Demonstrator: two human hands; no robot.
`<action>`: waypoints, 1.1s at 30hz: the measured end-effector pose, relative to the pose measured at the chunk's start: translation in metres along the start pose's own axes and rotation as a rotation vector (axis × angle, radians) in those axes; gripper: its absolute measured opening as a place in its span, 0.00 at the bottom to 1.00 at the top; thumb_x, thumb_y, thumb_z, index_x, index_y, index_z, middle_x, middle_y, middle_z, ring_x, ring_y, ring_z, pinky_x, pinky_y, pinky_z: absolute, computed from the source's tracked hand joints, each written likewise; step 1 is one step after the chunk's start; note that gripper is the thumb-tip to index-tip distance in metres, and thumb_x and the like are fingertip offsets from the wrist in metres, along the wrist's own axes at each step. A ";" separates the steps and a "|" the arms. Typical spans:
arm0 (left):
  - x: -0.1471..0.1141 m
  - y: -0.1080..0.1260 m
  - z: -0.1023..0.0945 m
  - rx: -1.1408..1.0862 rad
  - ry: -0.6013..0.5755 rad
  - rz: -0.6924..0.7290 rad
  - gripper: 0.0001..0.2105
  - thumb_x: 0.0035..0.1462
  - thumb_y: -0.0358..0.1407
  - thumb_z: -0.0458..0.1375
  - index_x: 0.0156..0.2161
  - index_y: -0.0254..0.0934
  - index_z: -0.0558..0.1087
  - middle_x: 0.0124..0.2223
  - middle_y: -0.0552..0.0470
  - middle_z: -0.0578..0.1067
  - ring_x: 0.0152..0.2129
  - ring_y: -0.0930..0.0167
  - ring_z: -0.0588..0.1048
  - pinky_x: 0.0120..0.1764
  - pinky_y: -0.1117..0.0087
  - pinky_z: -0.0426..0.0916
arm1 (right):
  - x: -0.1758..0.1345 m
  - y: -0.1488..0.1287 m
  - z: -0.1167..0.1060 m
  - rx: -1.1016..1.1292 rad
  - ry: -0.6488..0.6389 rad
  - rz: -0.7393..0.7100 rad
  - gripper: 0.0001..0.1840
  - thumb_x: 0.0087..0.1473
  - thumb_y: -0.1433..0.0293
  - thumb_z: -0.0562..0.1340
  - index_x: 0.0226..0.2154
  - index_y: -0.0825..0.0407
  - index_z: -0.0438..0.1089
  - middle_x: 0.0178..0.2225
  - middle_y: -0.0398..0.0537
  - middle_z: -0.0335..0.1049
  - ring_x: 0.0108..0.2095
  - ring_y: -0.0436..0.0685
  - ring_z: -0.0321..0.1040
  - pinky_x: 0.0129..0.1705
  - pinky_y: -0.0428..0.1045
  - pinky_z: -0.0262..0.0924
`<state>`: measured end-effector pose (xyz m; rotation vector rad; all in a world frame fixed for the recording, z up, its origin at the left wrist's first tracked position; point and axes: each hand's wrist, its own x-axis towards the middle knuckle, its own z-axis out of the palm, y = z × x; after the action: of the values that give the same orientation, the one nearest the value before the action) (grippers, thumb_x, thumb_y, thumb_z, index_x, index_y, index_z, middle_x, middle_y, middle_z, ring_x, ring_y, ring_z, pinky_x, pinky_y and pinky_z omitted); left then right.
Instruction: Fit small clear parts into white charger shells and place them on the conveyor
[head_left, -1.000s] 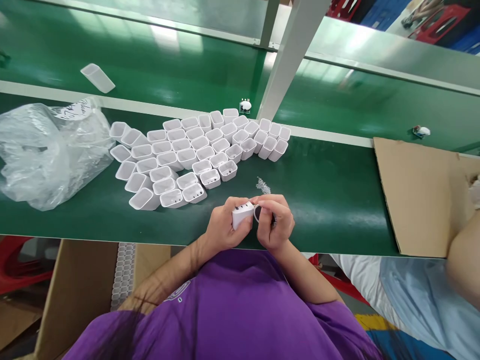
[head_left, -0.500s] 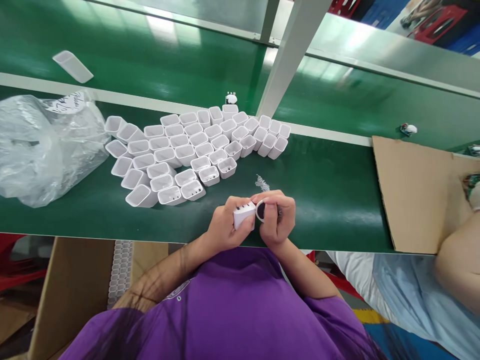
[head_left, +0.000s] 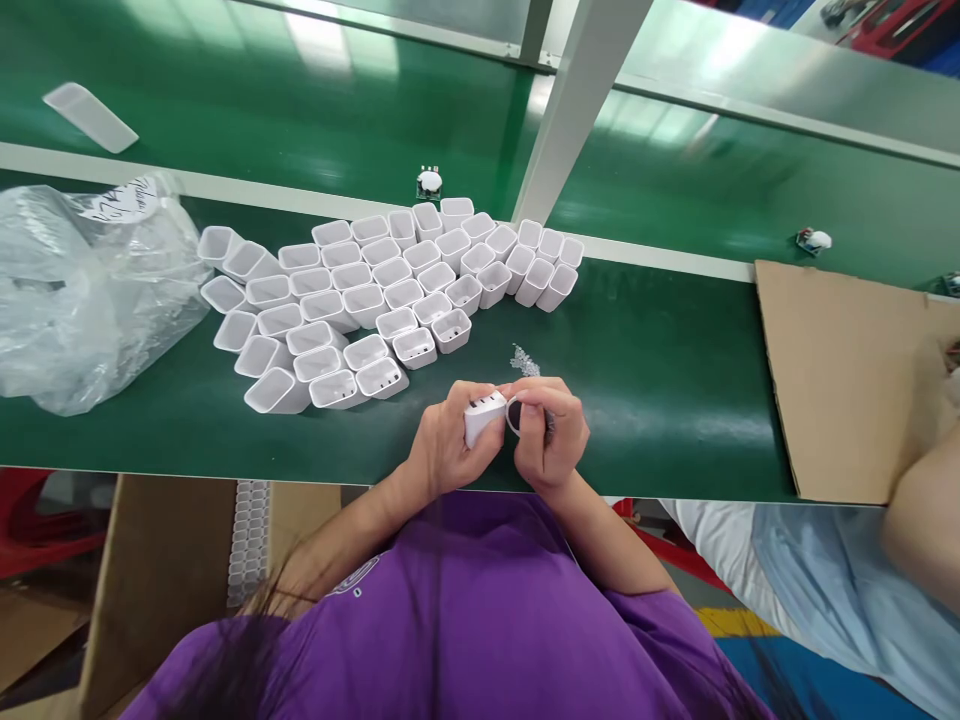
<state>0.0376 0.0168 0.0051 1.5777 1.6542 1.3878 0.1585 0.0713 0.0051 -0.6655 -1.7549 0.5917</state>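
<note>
My left hand is closed around a small white plastic housing, tilted so that dark slots show along its upper end. Beside it, my right hand pinches a round piece with a white rim and a dark face; its far side is hidden by the fingers. The fingertips of both hands meet at the housing's right edge. Just beyond them, a little pile of clear small parts lies on the green bench. Several open white housings stand in close rows to the left.
A clear plastic bag lies at the left. On the back ledge are a white housing and small circuit boards with white domes. A white post rises behind the rows. Cardboard lies at the right by another person's arm.
The view has shifted slightly. Both hands stay together over the bench edge, with the white housing and the round piece still held close to each other.
</note>
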 end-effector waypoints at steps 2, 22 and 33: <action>0.000 -0.002 0.000 0.052 0.003 0.054 0.09 0.55 0.36 0.56 0.42 0.40 0.65 0.32 0.53 0.79 0.20 0.73 0.75 0.24 0.75 0.66 | -0.001 0.000 -0.001 -0.046 -0.054 -0.046 0.10 0.61 0.77 0.54 0.42 0.47 0.63 0.35 0.45 0.71 0.34 0.52 0.72 0.32 0.48 0.70; 0.010 -0.006 0.002 0.026 0.067 0.320 0.16 0.57 0.34 0.62 0.49 0.39 0.65 0.47 0.45 0.79 0.41 0.68 0.77 0.42 0.66 0.72 | -0.005 0.062 -0.107 -0.585 -0.151 0.441 0.14 0.61 0.64 0.52 0.42 0.51 0.69 0.41 0.53 0.74 0.43 0.60 0.70 0.45 0.58 0.65; 0.008 -0.007 0.003 -0.586 -0.046 -0.300 0.19 0.53 0.47 0.65 0.43 0.37 0.68 0.36 0.50 0.78 0.31 0.70 0.78 0.33 0.71 0.72 | 0.003 0.006 -0.053 -0.163 -0.317 0.026 0.25 0.55 0.66 0.66 0.54 0.49 0.61 0.54 0.55 0.66 0.58 0.64 0.62 0.58 0.64 0.61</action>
<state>0.0349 0.0263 0.0008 0.9770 1.2324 1.4777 0.2098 0.0810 0.0163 -0.7378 -2.1097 0.6010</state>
